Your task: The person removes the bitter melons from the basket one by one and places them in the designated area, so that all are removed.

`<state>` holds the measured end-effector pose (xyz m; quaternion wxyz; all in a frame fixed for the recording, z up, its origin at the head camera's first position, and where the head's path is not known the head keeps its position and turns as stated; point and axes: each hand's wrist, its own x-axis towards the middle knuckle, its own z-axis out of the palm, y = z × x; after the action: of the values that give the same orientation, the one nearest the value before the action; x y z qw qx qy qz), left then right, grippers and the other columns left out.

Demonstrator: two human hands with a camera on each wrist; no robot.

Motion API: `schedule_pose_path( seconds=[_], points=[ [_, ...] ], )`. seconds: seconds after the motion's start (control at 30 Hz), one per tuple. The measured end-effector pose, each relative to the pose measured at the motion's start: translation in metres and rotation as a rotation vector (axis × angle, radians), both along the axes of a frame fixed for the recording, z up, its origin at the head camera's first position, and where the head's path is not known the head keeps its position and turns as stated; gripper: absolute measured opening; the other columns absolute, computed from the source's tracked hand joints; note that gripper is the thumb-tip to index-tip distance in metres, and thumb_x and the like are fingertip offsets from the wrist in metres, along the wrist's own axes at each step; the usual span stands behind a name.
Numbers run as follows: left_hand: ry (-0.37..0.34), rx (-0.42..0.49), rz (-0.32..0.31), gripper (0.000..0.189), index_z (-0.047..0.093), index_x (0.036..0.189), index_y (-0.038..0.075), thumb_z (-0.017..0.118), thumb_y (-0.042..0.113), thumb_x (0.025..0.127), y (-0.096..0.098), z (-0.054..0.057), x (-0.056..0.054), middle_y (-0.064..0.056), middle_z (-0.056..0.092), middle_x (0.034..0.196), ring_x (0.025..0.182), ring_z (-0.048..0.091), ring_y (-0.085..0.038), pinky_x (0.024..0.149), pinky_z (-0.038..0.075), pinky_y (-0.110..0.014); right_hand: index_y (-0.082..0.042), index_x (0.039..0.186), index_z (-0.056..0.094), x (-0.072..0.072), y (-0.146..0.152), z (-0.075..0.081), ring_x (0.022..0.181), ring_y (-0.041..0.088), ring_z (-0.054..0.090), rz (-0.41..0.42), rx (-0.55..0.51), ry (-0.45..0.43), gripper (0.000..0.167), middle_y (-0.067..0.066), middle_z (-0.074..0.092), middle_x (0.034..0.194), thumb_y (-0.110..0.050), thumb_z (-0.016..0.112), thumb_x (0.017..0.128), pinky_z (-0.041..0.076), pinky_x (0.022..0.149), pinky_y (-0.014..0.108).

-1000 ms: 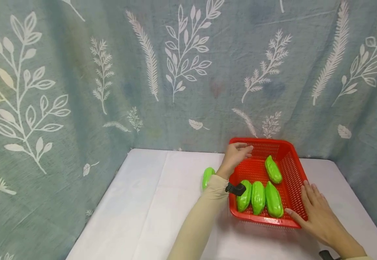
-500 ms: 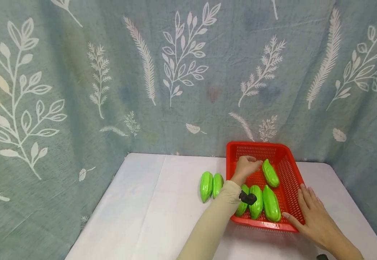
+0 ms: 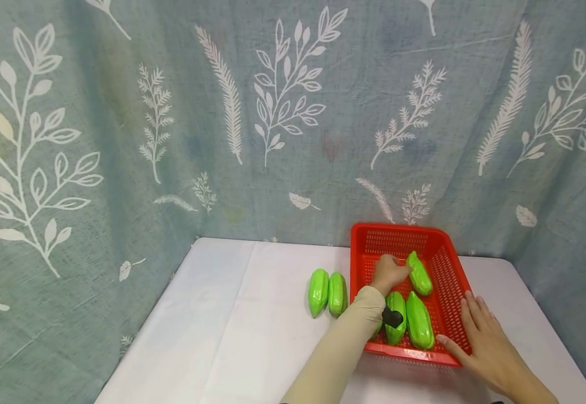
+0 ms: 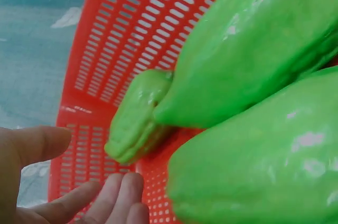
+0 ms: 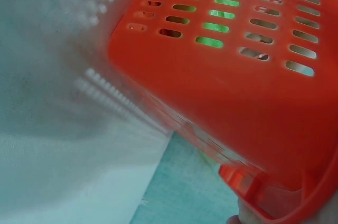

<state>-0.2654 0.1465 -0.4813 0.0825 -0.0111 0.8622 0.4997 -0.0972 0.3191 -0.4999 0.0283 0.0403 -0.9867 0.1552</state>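
Note:
A red plastic basket [image 3: 446,314] holds several glossy green, elongated, ridged vegetables. My left hand [image 3: 390,273] reaches down inside the basket, beside the vegetable at the back [image 3: 420,275]. In the left wrist view, thumb and fingers stand apart around the near end of that vegetable [image 4: 138,118], with a gap visible between. Two larger-looking vegetables [image 4: 253,49] lie close to that camera. My right hand [image 3: 492,348] rests with extended fingers along the basket's right rim, thumb at the front corner. My left forearm partly covers the front-left vegetable.
Two more green vegetables [image 3: 318,292] lie side by side on the white table [image 3: 252,336], left of the basket. A grey-green leaf-patterned curtain [image 3: 272,185] hangs behind and at both sides. The basket's walls rise around my left hand.
My left hand has moved from above the basket's left rim rightward and down, close to the back vegetable. Both vegetables on the table have come into view. The right hand stays at the rim.

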Motion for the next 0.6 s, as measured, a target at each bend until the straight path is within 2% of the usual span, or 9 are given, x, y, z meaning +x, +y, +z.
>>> schedule_pose_path(
  seconds=[0.03, 0.1, 0.17, 0.23, 0.27, 0.43, 0.47, 0.5, 0.6],
  points=[
    [0.003, -0.011, 0.006, 0.037, 0.072, 0.113, 0.002, 0.080, 0.027, 0.088, 0.002, -0.001, 0.001, -0.012, 0.074, 0.110, 0.101, 0.070, -0.027, 0.084, 0.058, -0.035, 0.018, 0.155, 0.021, 0.000, 0.000, 0.000, 0.156, 0.056, 0.004, -0.002, 0.001, -0.002, 0.106, 0.040, 0.013, 0.165, -0.063, 0.057, 0.097, 0.024, 0.112, 0.079],
    [-0.014, -0.008, 0.006, 0.027, 0.070, 0.090, 0.001, 0.081, 0.025, 0.086, 0.005, -0.005, 0.001, -0.007, 0.069, 0.086, 0.080, 0.065, -0.022, 0.069, 0.053, -0.031, 0.018, 0.155, 0.020, 0.000, -0.001, -0.001, 0.156, 0.056, 0.004, -0.002, -0.001, -0.002, 0.106, 0.040, 0.014, 0.165, -0.063, 0.058, 0.097, 0.023, 0.113, 0.079],
    [-0.027, -0.007, 0.000, 0.035, 0.057, 0.069, 0.006, 0.082, 0.024, 0.086, 0.009, -0.010, 0.000, 0.000, 0.052, 0.066, 0.062, 0.050, -0.017, 0.057, 0.042, -0.029, 0.018, 0.155, 0.021, 0.000, -0.001, -0.002, 0.155, 0.057, 0.007, -0.002, -0.008, 0.004, 0.106, 0.040, 0.015, 0.165, -0.062, 0.058, 0.097, 0.023, 0.114, 0.078],
    [-0.034, -0.018, -0.011, 0.048, 0.044, 0.059, 0.012, 0.081, 0.024, 0.086, 0.012, -0.017, -0.001, 0.004, 0.036, 0.059, 0.056, 0.035, -0.014, 0.052, 0.032, -0.028, 0.018, 0.156, 0.020, 0.000, -0.002, -0.003, 0.155, 0.057, 0.008, -0.001, -0.019, 0.005, 0.106, 0.040, 0.015, 0.165, -0.061, 0.059, 0.097, 0.022, 0.116, 0.078],
    [-0.040, -0.020, -0.018, 0.052, 0.039, 0.058, 0.015, 0.082, 0.024, 0.086, 0.013, -0.019, -0.001, 0.005, 0.030, 0.058, 0.055, 0.030, -0.013, 0.052, 0.029, -0.028, 0.017, 0.156, 0.020, 0.000, -0.003, -0.004, 0.155, 0.056, 0.008, -0.003, -0.021, 0.003, 0.106, 0.040, 0.015, 0.165, -0.062, 0.059, 0.097, 0.021, 0.116, 0.078],
    [-0.017, -0.050, -0.044, 0.031, 0.060, 0.070, 0.009, 0.083, 0.025, 0.083, 0.018, -0.023, -0.001, 0.002, 0.049, 0.063, 0.056, 0.041, -0.013, 0.053, 0.037, -0.027, 0.017, 0.156, 0.021, 0.001, -0.005, -0.003, 0.155, 0.056, 0.008, -0.003, -0.024, 0.018, 0.105, 0.040, 0.017, 0.165, -0.061, 0.059, 0.097, 0.021, 0.117, 0.077],
    [-0.016, -0.059, -0.048, 0.029, 0.062, 0.073, 0.008, 0.083, 0.026, 0.082, 0.020, -0.023, -0.001, 0.001, 0.051, 0.064, 0.057, 0.042, -0.014, 0.053, 0.038, -0.027, 0.017, 0.156, 0.021, 0.001, -0.005, -0.002, 0.156, 0.055, 0.008, -0.001, -0.021, 0.024, 0.104, 0.040, 0.017, 0.164, -0.060, 0.059, 0.097, 0.010, 0.122, 0.075],
    [-0.016, -0.066, -0.053, 0.028, 0.064, 0.075, 0.007, 0.083, 0.026, 0.082, 0.022, -0.023, -0.002, 0.000, 0.053, 0.066, 0.057, 0.044, -0.014, 0.054, 0.040, -0.027, 0.018, 0.155, 0.022, 0.002, -0.004, -0.001, 0.155, 0.055, 0.008, 0.001, -0.021, 0.026, 0.104, 0.040, 0.018, 0.164, -0.060, 0.059, 0.097, 0.009, 0.122, 0.074],
    [-0.013, -0.103, -0.054, 0.028, 0.065, 0.078, 0.008, 0.084, 0.028, 0.081, 0.028, -0.024, -0.001, 0.000, 0.058, 0.070, 0.061, 0.050, -0.014, 0.057, 0.046, -0.027, 0.018, 0.155, 0.022, 0.002, -0.003, -0.001, 0.156, 0.055, 0.008, 0.004, -0.027, 0.034, 0.103, 0.041, 0.017, 0.164, -0.059, 0.059, 0.098, -0.006, 0.127, 0.064]
  ],
)
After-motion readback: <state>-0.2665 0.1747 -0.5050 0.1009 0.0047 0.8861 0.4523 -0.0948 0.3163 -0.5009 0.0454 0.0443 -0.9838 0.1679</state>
